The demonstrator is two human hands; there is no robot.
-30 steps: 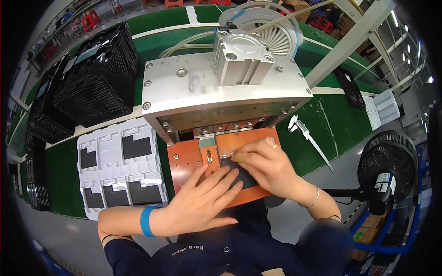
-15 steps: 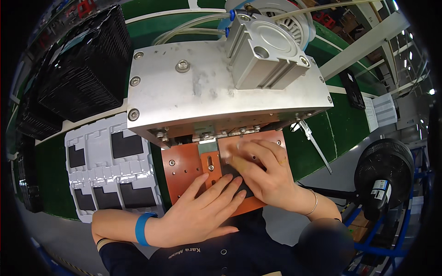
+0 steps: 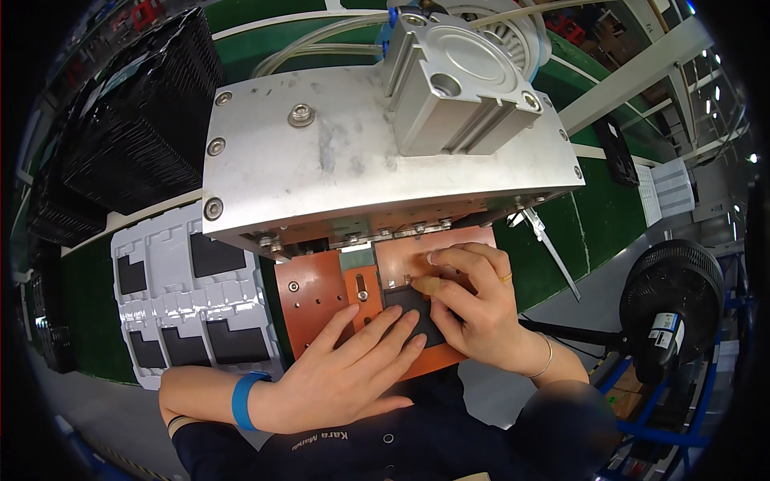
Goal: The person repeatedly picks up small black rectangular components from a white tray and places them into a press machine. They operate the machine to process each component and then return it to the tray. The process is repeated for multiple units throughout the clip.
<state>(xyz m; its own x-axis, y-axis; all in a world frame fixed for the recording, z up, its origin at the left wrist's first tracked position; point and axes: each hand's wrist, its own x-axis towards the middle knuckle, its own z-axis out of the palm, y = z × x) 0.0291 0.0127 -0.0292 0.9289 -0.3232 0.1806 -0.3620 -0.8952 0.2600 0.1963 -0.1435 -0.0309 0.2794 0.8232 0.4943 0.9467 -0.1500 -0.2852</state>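
Observation:
A dark, flat rectangular sheet [image 3: 425,323] lies on the orange plate [image 3: 313,276] of a press-like fixture. My left hand [image 3: 345,365] rests flat, palm down, with its fingertips on the sheet's left part and its fingers slightly spread. At the sheet's upper right my right hand [image 3: 477,309] has bent fingers held apart. Its index fingertip touches down by the sheet's upper edge, close to small shiny bits on the plate. I see nothing between the right fingers; the thumb tip is partly hidden. A slotted orange block [image 3: 362,295] sits left of the sheet.
The metal press head [image 3: 321,160] with its cylinder [image 3: 473,104] overhangs the plate's far side. White trays [image 3: 180,280] with dark cut sheets lie left, before stacked black trays [image 3: 144,120]. A caliper [image 3: 553,248] lies right; a black fan [image 3: 670,305] stands beyond.
My right hand has drawn slightly right and back, baring more of the plate and the dark sheet's upper edge. Its blur is gone. My left hand has stayed on the sheet.

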